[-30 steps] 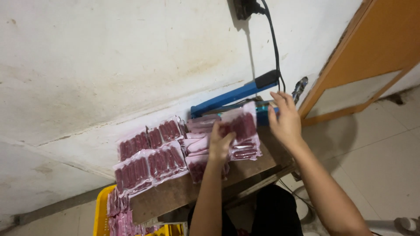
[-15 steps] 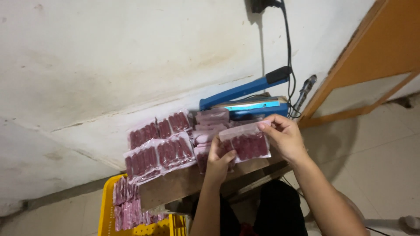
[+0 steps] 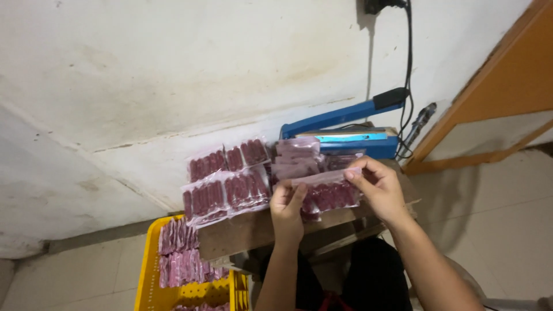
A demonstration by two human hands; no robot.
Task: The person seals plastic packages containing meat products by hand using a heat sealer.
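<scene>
Both hands hold one clear plastic packet of dark red pieces (image 3: 331,194) above a small wooden table (image 3: 247,233). My left hand (image 3: 287,208) pinches the packet's left edge. My right hand (image 3: 377,190) grips its upper right corner. Just behind the packet stands a blue heat sealer (image 3: 345,129) with its arm raised. To the left lie stacks of sealed packets (image 3: 226,181) filled with the same red pieces, and a pile of pale packets (image 3: 296,158) sits in front of the sealer.
A yellow crate (image 3: 151,275) with more red packets stands on the tiled floor at the lower left. A black cable (image 3: 408,52) runs up the white wall from the sealer. An orange wooden door frame (image 3: 489,92) stands at the right.
The packet has come away from the sealer toward me, and both hands now hold it lower in front of the pale pile. The sealer arm stays raised.
</scene>
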